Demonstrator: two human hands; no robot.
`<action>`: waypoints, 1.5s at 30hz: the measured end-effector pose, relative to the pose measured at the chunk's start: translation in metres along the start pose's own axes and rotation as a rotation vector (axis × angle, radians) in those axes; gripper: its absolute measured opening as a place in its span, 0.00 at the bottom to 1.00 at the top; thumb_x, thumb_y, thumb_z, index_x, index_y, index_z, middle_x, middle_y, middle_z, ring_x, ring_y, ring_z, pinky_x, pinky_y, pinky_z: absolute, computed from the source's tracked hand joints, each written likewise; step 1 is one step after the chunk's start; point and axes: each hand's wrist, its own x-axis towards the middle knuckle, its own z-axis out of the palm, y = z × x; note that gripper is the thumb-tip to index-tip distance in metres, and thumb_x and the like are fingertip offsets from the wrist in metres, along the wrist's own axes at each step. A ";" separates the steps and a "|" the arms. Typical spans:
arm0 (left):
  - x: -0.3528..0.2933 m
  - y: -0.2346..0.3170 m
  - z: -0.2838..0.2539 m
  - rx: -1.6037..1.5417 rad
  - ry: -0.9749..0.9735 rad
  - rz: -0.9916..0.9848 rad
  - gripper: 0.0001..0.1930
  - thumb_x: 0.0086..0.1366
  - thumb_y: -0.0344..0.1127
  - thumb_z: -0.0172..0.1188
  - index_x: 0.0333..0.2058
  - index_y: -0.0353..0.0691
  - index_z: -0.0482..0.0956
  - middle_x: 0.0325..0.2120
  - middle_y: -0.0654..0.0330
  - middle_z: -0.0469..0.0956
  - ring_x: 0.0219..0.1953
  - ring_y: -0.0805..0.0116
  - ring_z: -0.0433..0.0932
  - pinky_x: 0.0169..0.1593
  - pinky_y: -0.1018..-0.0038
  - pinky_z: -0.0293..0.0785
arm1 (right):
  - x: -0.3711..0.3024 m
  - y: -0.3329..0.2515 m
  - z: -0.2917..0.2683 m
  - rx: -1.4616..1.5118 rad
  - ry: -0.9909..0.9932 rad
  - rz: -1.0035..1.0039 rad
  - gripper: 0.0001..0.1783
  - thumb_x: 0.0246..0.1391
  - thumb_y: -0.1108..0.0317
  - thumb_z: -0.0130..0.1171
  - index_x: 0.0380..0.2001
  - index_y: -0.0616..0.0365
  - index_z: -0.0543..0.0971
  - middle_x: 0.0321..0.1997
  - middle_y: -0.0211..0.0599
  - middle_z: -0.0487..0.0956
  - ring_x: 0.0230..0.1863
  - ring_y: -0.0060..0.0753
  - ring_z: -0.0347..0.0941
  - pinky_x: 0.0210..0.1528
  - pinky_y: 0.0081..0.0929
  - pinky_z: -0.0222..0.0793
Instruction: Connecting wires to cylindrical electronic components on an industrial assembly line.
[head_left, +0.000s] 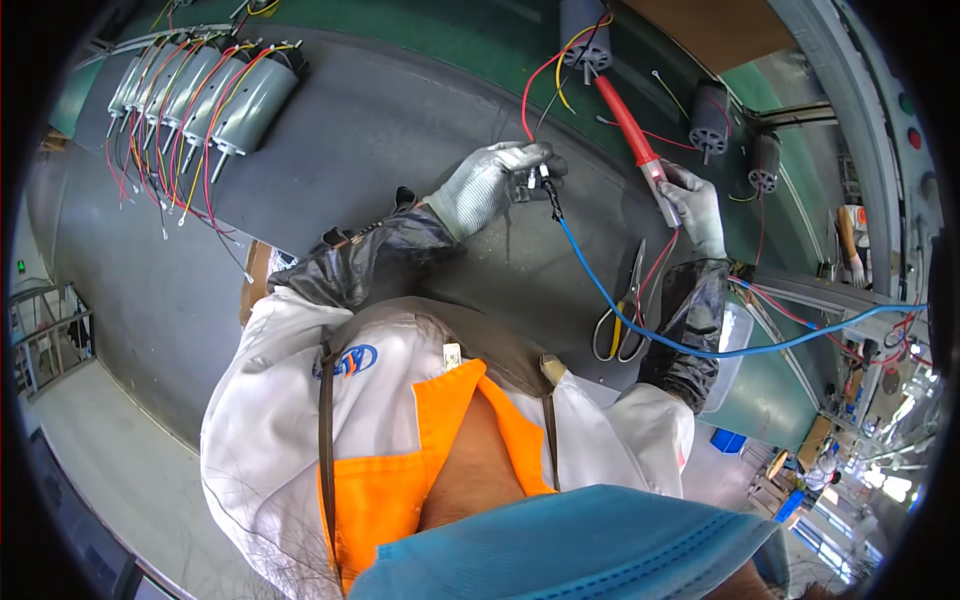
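Head view shows the gloved left hand (487, 185) pinching a small dark connector (535, 180) on the grey mat (380, 120) while the right hand (695, 205) grips a red-handled soldering iron (632, 135), whose hot tip could scorch the blue wire (640, 325).

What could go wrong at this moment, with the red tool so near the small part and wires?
The red-handled tool in the right hand might slip toward the gloved left hand, which pinches a small dark part. The blue cable runs beside the scissors and could snag on them.
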 end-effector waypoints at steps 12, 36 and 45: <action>0.004 -0.012 -0.004 0.074 0.001 -0.004 0.20 0.74 0.49 0.55 0.45 0.36 0.82 0.38 0.59 0.84 0.41 0.71 0.81 0.49 0.67 0.77 | -0.193 0.066 -0.017 -1.336 0.523 -0.452 0.21 0.61 0.73 0.59 0.58 0.54 0.78 0.39 0.47 0.83 0.35 0.35 0.80 0.36 0.36 0.75; -0.171 0.185 -0.186 2.403 0.770 0.678 0.36 0.56 0.51 0.69 0.62 0.45 0.71 0.51 0.50 0.73 0.50 0.45 0.72 0.51 0.51 0.71 | -0.146 -0.031 0.158 0.435 0.012 0.023 0.23 0.69 0.71 0.53 0.64 0.66 0.71 0.45 0.37 0.84 0.38 0.22 0.77 0.47 0.21 0.72; -0.022 0.192 -0.168 2.434 0.745 0.970 0.33 0.53 0.41 0.67 0.60 0.52 0.73 0.49 0.53 0.73 0.46 0.48 0.75 0.44 0.55 0.75 | -0.119 -0.027 0.164 0.518 0.018 0.212 0.20 0.68 0.73 0.54 0.61 0.63 0.76 0.49 0.30 0.82 0.35 0.14 0.74 0.36 0.13 0.71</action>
